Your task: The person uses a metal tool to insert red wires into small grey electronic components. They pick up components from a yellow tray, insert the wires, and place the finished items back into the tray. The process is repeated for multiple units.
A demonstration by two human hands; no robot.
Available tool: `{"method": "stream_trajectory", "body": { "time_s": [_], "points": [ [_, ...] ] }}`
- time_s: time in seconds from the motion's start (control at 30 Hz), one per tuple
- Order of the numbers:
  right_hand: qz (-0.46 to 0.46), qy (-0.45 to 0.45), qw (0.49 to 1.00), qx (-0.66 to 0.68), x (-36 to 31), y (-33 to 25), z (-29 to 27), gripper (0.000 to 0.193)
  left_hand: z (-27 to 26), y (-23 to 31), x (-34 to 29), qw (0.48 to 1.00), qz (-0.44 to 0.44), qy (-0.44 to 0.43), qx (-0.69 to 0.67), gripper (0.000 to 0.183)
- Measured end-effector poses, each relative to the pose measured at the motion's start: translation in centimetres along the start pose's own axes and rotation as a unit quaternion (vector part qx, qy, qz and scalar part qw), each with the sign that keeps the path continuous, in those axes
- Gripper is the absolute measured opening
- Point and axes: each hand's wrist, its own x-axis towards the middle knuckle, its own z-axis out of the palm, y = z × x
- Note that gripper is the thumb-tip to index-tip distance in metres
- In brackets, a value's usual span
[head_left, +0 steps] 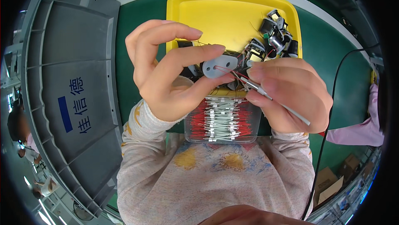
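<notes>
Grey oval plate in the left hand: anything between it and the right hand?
Thin red wires cross the gap from the grey oval plate in the left hand, plus the end of the slim rod the right hand holds. No other obstacle visible.

Wires (224, 119) lie in the box (256, 121) before the tray (216, 13).

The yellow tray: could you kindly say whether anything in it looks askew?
Yes, mildly: the motor-like parts at the right of the yellow tray lie heaped at differing tilts, which looks untidy. I see no clear damage.
</notes>
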Motion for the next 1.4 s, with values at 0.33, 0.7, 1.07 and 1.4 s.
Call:
{"method": "stream_trajectory", "body": {
  "time_s": [0.33,0.7,1.07,1.4],
  "points": [
    [-0.006,-0.002,0.999,-0.032,-0.3,-0.8,0.1,0.036,-0.1,0.3,0.0,0.996,0.027,0.004,0.085,0.034],
    [-0.065,0.01,0.997,-0.049,-0.6,0.1,0.6,0.035,-0.2,0.6,0.1,0.992,0.021,-0.002,0.121,0.036],
    [-0.062,0.019,0.998,-0.027,-0.5,-0.1,0.7,0.034,-0.3,0.5,-0.1,0.994,0.013,0.003,0.104,0.033],
    [-0.066,0.039,0.996,-0.034,-0.6,0.1,0.9,0.036,-0.7,0.7,0.1,0.992,0.016,-0.014,0.123,0.034]
  ]
}}
